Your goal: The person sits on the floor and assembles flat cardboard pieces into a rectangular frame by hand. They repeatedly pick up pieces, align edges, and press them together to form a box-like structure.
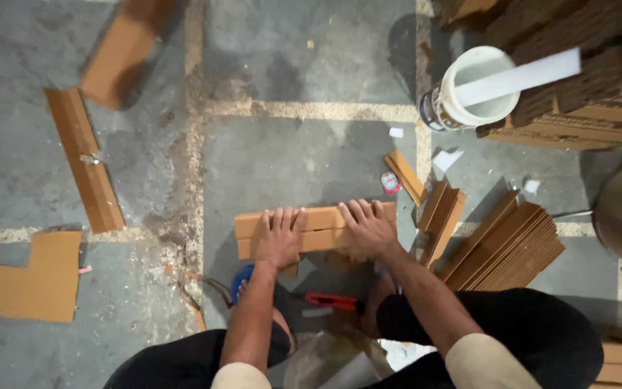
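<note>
Cardboard strips (318, 229), stacked at the centre of the frame with their long axis running left to right, lie flat on the concrete floor (289, 151) under both palms, left hand (280, 238) and right hand (368, 229) pressing down with fingers spread, gripping nothing.

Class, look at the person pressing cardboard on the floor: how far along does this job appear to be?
Done: a fanned stack of strips lies to the right. In hand: the left hand and right hand press flat on a folded cardboard piece. Left: loose pieces, like the long strip and the L-shaped sheet, lie untouched on the floor.
</note>
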